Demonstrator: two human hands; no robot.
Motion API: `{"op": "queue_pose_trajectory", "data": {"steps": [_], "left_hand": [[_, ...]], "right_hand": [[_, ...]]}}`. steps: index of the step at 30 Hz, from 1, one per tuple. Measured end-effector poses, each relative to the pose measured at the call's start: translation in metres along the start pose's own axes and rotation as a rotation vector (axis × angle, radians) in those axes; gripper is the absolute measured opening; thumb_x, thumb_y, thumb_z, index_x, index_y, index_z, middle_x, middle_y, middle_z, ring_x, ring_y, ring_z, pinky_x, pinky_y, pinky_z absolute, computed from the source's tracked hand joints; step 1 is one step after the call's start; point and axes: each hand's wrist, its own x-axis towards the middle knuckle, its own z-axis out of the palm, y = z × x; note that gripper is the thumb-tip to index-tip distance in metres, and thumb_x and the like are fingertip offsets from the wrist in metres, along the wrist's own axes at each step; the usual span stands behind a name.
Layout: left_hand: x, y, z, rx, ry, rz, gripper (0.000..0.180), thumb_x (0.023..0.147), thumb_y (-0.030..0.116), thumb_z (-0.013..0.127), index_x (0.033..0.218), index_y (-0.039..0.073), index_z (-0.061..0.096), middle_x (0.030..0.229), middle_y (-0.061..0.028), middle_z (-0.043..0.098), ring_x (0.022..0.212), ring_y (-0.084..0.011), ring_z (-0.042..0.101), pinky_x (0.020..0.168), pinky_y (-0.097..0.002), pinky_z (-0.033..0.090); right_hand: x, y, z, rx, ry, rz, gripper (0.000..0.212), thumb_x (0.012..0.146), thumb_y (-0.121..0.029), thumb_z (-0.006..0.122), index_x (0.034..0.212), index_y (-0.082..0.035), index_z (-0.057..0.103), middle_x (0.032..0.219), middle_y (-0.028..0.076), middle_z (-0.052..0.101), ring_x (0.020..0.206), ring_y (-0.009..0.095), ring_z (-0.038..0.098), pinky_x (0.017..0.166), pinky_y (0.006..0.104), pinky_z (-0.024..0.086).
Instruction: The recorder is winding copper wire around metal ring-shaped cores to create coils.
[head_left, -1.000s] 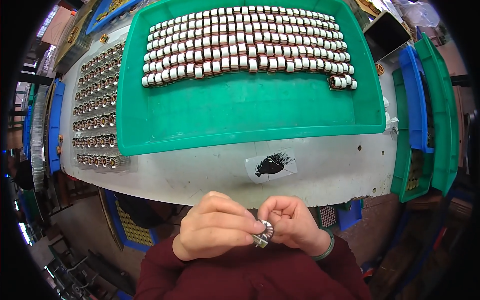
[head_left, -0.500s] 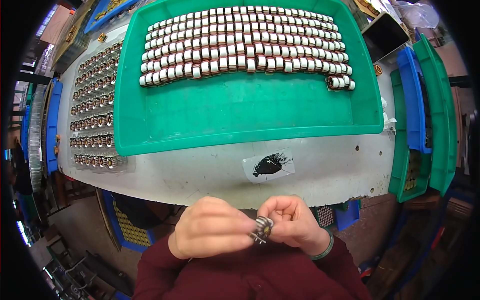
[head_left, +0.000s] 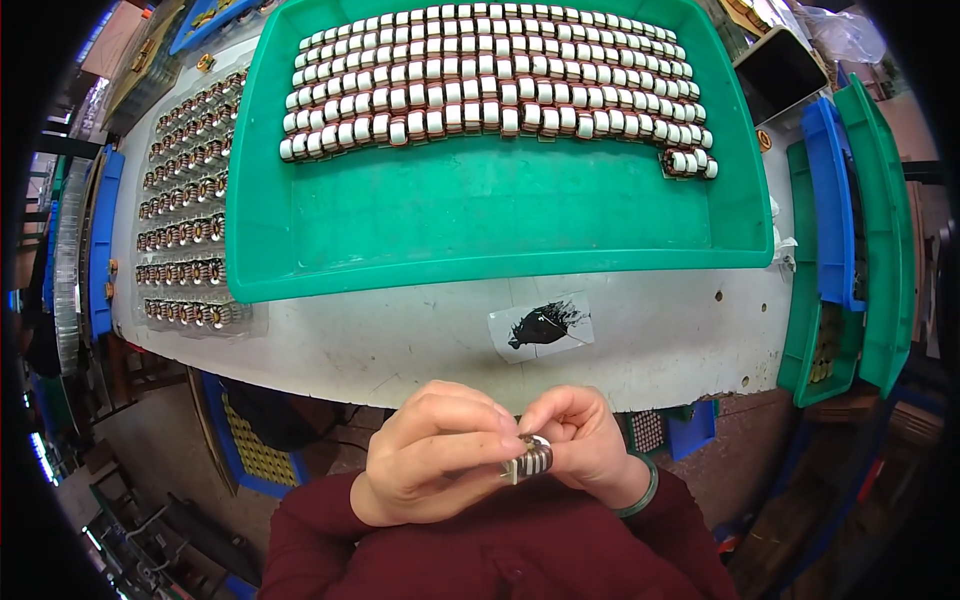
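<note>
Close to my chest, my left hand point(head_left: 430, 460) and my right hand point(head_left: 585, 445) meet around one small round metal coil part point(head_left: 532, 460), ribbed silver with a dark core. Both hands pinch it between fingertips, just below the front edge of the white table point(head_left: 400, 340). A green bangle is on my right wrist. On the table, a large green tray point(head_left: 480, 220) holds several rows of the same kind of parts point(head_left: 490, 90), lined up along its far half.
A clear tray of similar coil parts point(head_left: 190, 200) lies at the left. A small white label with a black smear point(head_left: 545, 325) sits near the table's front. Blue and green bins point(head_left: 850, 220) stand on edge at the right. A dark phone point(head_left: 780, 70) lies at the far right.
My hands stayed together near my chest, turning the small part slightly between the fingers. Nothing on the table moved.
</note>
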Motion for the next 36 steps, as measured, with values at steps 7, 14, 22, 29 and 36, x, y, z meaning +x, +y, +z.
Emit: {"op": "queue_pose_trajectory", "data": {"steps": [7,14,22,29,36], "left_hand": [[0.002,0.002,-0.003,0.061,-0.027,0.089,0.026,0.065,-0.003,0.069,0.09,0.003,0.063,0.091,-0.0087,0.058,0.078,-0.02,0.057,0.069,-0.0276,0.048],[-0.011,-0.002,-0.009,-0.105,0.173,-0.093,0.025,0.071,-0.005,0.063,0.094,0.001,0.057,0.095,-0.0111,0.052,0.079,-0.0247,0.059,0.071,-0.0314,0.049],[-0.023,-0.014,-0.03,-0.107,0.285,-0.322,0.025,0.075,-0.007,0.057,0.098,0.0,0.051,0.1,-0.012,0.043,0.08,-0.0272,0.06,0.075,-0.0347,0.049],[-0.028,-0.018,-0.037,-0.093,0.337,-0.316,0.027,0.075,-0.009,0.055,0.1,-0.001,0.049,0.101,-0.012,0.041,0.08,-0.0271,0.059,0.077,-0.0339,0.048],[-0.024,-0.026,-0.025,-0.051,0.273,-0.353,0.025,0.074,-0.008,0.058,0.097,0.0,0.053,0.101,-0.0122,0.048,0.077,-0.0232,0.058,0.073,-0.0297,0.047]], "right_hand": [[0.001,0.0,-0.002,-0.032,-0.073,-0.029,0.03,0.072,0.008,0.064,0.099,-0.004,0.06,0.056,-0.008,0.03,0.051,0.003,0.024,0.048,0.0144,0.022],[-0.005,-0.021,0.022,0.594,0.098,0.22,0.051,0.074,0.009,0.06,0.119,-0.004,0.042,0.066,-0.004,0.033,0.054,0.004,0.025,0.047,0.0162,0.022],[-0.007,-0.042,0.094,0.449,-0.132,0.498,0.057,0.074,0.008,0.052,0.126,-0.006,0.031,0.07,-0.002,0.036,0.057,0.006,0.029,0.05,0.0166,0.025],[-0.001,-0.048,0.098,0.626,-0.089,0.735,0.076,0.065,0.013,0.053,0.133,-0.006,0.025,0.077,-0.003,0.039,0.06,0.005,0.027,0.051,0.015,0.023],[-0.006,-0.03,0.048,-0.089,0.04,0.222,0.051,0.081,0.004,0.047,0.128,-0.005,0.028,0.072,-0.003,0.033,0.059,0.007,0.028,0.053,0.0179,0.025]]}}
